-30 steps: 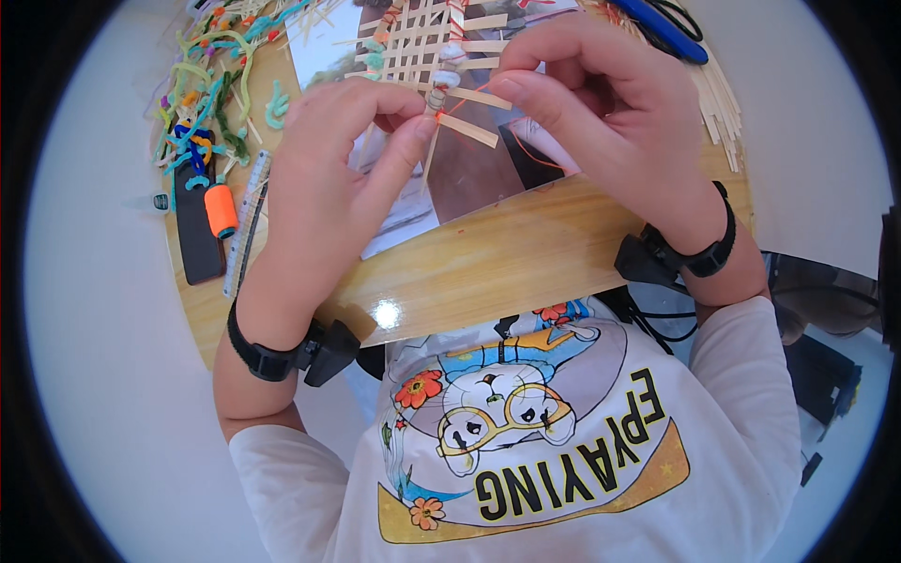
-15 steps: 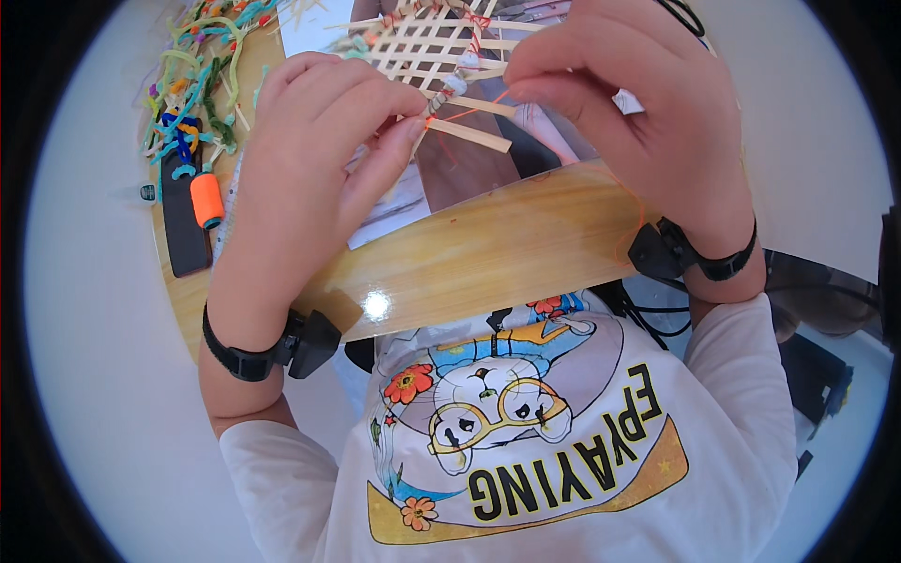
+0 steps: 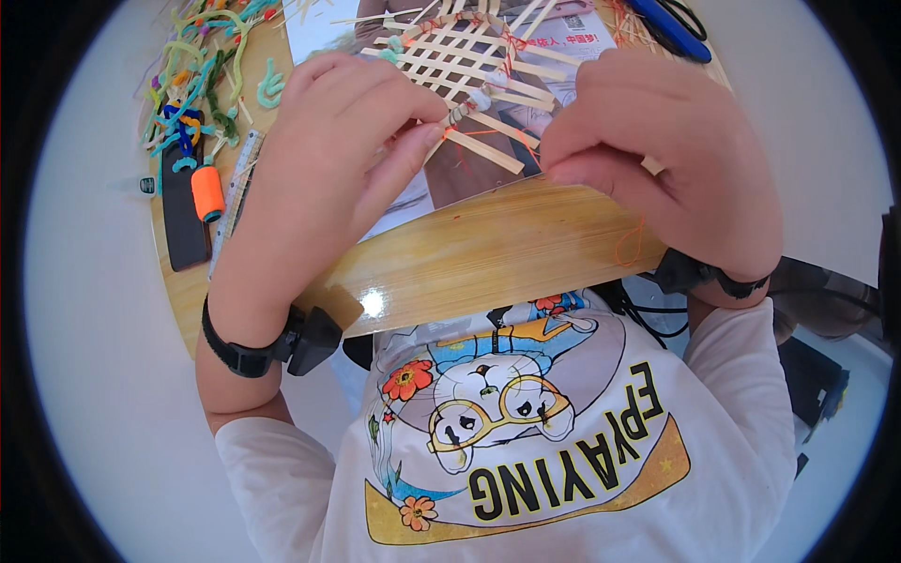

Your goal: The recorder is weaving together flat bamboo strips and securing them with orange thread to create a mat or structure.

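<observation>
A lattice of pale woven bamboo strips (image 3: 449, 58) lies at the far middle, its curved rim bound with brown, white and red wrapping. My left hand (image 3: 352, 141) pinches the near left end of that rim between thumb and forefinger, beside a strip end that juts out. From there an orange thread (image 3: 511, 129) runs right to my right hand (image 3: 671, 155). Its thumb and forefinger are closed on the thread, off the lattice's near right side. A loose loop of the thread hangs by my right wrist. My left fingers hide part of the rim.
Printed sheets (image 3: 324, 33) lie under the lattice on the wooden table (image 3: 469, 244). To the left are tangled pipe cleaners (image 3: 228, 47), an orange thread spool (image 3: 208, 193), a dark bar (image 3: 184, 230), a ruler (image 3: 240, 178) and a small bottle (image 3: 143, 186). A blue-handled tool (image 3: 668, 28) sits far right.
My right hand has moved right and nearer to me, drawing the orange thread away from the lattice. My left hand, still on the rim, has shifted slightly right with it.
</observation>
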Demonstrator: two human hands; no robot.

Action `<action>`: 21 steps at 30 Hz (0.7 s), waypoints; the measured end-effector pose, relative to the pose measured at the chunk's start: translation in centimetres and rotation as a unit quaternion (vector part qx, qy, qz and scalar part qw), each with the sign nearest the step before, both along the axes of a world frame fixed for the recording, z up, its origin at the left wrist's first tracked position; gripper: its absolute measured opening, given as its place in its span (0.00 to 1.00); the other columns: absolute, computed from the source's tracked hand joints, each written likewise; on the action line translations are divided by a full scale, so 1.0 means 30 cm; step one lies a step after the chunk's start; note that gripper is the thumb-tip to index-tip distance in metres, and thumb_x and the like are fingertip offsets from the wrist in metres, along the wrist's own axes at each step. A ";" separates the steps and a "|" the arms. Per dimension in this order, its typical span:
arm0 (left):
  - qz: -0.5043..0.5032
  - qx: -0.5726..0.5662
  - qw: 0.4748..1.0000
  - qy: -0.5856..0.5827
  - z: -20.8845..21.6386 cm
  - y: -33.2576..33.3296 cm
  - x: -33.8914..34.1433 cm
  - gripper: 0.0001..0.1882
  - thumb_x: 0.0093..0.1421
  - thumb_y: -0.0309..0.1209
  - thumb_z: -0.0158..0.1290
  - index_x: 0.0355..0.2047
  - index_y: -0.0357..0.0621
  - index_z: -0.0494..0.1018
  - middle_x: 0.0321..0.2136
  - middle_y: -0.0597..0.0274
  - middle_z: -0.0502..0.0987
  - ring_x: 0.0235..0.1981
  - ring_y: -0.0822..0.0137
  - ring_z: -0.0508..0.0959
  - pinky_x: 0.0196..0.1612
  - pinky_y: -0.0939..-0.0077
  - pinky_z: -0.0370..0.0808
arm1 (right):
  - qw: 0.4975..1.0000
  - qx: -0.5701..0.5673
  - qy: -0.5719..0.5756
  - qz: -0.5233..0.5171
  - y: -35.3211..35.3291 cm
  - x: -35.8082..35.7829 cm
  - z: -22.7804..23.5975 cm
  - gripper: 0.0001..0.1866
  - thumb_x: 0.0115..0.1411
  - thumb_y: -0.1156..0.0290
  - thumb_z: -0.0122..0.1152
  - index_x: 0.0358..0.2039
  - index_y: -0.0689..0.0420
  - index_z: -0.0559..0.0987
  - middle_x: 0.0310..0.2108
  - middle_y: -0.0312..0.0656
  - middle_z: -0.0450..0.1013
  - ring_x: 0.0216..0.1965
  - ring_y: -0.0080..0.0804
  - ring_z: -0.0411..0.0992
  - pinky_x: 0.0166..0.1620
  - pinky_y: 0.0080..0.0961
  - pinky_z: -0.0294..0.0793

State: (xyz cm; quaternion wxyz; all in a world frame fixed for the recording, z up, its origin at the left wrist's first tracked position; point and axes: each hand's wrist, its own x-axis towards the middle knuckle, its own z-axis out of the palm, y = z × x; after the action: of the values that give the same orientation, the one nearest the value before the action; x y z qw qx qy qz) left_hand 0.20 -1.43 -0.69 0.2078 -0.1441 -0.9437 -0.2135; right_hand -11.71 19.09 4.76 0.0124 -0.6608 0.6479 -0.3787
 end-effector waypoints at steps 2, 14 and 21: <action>0.005 0.019 1.000 -0.018 0.002 -0.004 0.008 0.05 0.56 0.23 0.57 0.33 0.41 0.74 0.29 0.63 0.74 0.35 0.61 0.73 0.47 0.69 0.66 | 0.997 0.068 0.034 -0.023 0.024 -0.035 -0.001 0.06 0.48 0.79 0.66 0.28 0.60 0.78 0.23 0.39 0.70 0.25 0.34 0.68 0.28 0.26 0.65; 0.052 0.175 0.983 -0.033 -0.010 -0.015 -0.004 0.07 0.59 0.29 0.56 0.35 0.40 0.74 0.28 0.62 0.73 0.34 0.64 0.72 0.43 0.71 0.67 | 0.966 0.173 -0.072 -0.179 0.038 -0.040 0.033 0.02 0.55 0.77 0.64 0.30 0.60 0.79 0.24 0.39 0.73 0.24 0.29 0.70 0.29 0.22 0.68; 0.023 0.088 0.995 -0.042 0.006 -0.014 -0.001 0.05 0.61 0.26 0.54 0.35 0.37 0.72 0.32 0.61 0.75 0.36 0.66 0.73 0.45 0.75 0.67 | 0.975 0.075 -0.094 -0.185 0.015 -0.020 0.058 0.03 0.53 0.76 0.67 0.28 0.60 0.81 0.21 0.39 0.74 0.21 0.30 0.70 0.25 0.23 0.66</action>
State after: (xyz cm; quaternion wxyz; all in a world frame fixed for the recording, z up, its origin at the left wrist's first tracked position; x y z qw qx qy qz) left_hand 0.17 -1.84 -0.50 0.1845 -0.0944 -0.9321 -0.2971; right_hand -12.32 19.54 6.48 0.0524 -0.4879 0.7818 -0.3847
